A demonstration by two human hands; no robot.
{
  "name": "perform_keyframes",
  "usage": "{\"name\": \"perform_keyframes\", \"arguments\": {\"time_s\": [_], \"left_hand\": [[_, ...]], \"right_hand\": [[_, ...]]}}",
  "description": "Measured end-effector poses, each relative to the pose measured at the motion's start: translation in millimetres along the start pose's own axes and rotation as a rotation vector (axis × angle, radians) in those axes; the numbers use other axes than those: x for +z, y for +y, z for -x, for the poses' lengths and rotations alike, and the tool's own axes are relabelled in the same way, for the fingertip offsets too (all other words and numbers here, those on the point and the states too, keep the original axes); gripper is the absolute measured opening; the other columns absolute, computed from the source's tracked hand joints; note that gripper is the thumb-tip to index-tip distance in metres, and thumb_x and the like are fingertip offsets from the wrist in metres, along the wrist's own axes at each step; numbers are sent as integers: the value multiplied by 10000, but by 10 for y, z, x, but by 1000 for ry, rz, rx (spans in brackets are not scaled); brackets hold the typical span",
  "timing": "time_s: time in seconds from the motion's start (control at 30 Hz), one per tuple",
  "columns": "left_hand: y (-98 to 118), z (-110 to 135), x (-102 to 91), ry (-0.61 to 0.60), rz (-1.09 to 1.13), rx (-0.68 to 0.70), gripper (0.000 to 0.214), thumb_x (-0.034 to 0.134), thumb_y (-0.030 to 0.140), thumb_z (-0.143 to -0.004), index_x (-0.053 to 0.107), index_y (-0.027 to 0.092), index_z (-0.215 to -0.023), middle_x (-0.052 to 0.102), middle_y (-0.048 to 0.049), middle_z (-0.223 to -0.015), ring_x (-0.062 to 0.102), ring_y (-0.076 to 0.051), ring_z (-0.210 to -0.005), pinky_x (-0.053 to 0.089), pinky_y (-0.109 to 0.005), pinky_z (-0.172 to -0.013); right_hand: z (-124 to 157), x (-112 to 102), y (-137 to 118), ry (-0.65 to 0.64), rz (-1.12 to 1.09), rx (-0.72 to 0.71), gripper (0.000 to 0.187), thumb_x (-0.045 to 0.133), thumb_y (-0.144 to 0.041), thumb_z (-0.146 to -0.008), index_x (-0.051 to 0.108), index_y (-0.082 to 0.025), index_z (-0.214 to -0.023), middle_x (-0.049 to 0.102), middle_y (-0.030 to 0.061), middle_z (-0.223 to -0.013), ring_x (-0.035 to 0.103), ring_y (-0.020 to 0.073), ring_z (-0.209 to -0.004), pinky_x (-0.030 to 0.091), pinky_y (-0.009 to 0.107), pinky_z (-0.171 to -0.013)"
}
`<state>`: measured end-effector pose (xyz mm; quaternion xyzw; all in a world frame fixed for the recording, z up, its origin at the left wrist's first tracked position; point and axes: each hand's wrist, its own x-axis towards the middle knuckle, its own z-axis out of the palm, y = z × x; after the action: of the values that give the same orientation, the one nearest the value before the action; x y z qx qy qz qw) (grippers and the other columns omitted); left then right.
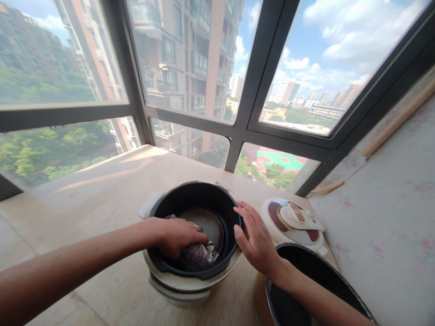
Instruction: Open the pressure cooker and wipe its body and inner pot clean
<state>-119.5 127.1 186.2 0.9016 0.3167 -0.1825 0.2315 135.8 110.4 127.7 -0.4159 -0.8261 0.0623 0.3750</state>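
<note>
My left hand (176,235) grips a dark cloth (199,256) inside the open cooker body (190,284) on the stone sill (102,194), my right hand (256,240) lies open-fingered against its rim, with the lid (292,222) and inner pot (306,276) just beside it at right.

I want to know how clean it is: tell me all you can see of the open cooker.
The cooker is a round, cream-coloured body with a black inner wall and a dull metal plate at the bottom. It stands upright and lidless on the beige counter by the window. The left hand holds a dark cloth inside it; the right hand rests open on its right rim.
</note>
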Motion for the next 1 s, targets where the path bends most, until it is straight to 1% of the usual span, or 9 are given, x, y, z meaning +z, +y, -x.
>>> {"name": "perform_keyframes", "arguments": {"time_s": [0.1,0.2,0.3,0.4,0.57,0.67,0.77,0.87,1.0], "left_hand": [[-64,35,-21,21,-34,-50,769,655,70,-599,612,333,-1319,685,-124,-1200,640,-395,-1108,501,-490,-893],[-132,57,-30,26,-76,-66,766,648,74,-627,587,311,-1353,677,-134,-1208,625,-389,-1139,499,-494,-899],[-184,51,-10,55,-85,-70,766,654,80,-631,575,301,-1360,671,-129,-1209,623,-372,-1138,508,-468,-894],[-219,12,18,95,-84,-111,730,662,94,-637,583,286,-1336,670,-130,-1191,632,-369,-1105,526,-442,-852],[-284,-123,5,157,-122,-188,725,652,107,-685,526,246,-1386,648,-151,-1227,660,-357,-1051,533,-442,-853],[-346,-241,-47,225,-180,-259,684,612,161,-772,464,172,-1439,607,-206,-1286,668,-384,-1048,535,-475,-852],[-405,-369,-102,233,-185,-299,690,590,217,-820,408,132,-1481,575,-241,-1329,661,-404,-1084,539,-482,-855],[-435,-480,-134,203,-123,-306,719,617,230,-800,407,142,-1482,584,-234,-1331,656,-399,-1102,540,-471,-863],[-411,-597,-142,195,-69,-270,727,668,225,-749,465,198,-1447,618,-189,-1320,632,-385,-1147,521,-465,-915]], "right_hand": [[-5,-16,-3,-12,3,-4,374,464,-255,-954,552,-171,-1307,560,171,-1415,528,308,-1324,472,513,-1087],[-12,-23,-3,-18,8,-17,354,456,-255,-965,559,-173,-1293,569,168,-1402,538,296,-1313,478,495,-1081],[-15,-19,-4,-12,4,-23,335,455,-251,-967,570,-193,-1276,580,154,-1390,544,289,-1304,483,489,-1074],[-12,-13,-6,-2,-2,-26,334,459,-247,-961,576,-207,-1271,584,146,-1384,547,293,-1299,487,499,-1064],[-3,-16,-4,-2,-19,-25,334,467,-247,-954,583,-225,-1266,591,138,-1371,552,305,-1290,490,519,-1052],[-3,-19,4,-6,-36,-31,326,468,-241,-952,590,-224,-1254,595,140,-1359,553,311,-1282,485,524,-1049],[-5,-18,11,-5,-44,-38,315,470,-240,-947,593,-221,-1237,603,142,-1339,557,317,-1267,481,532,-1040],[-8,-15,3,1,-44,-35,320,468,-235,-940,589,-228,-1236,608,137,-1328,563,319,-1256,476,538,-1040],[-16,-17,-22,13,-35,-38,307,462,-219,-938,589,-217,-1218,616,141,-1302,575,314,-1230,476,529,-1033]]}}
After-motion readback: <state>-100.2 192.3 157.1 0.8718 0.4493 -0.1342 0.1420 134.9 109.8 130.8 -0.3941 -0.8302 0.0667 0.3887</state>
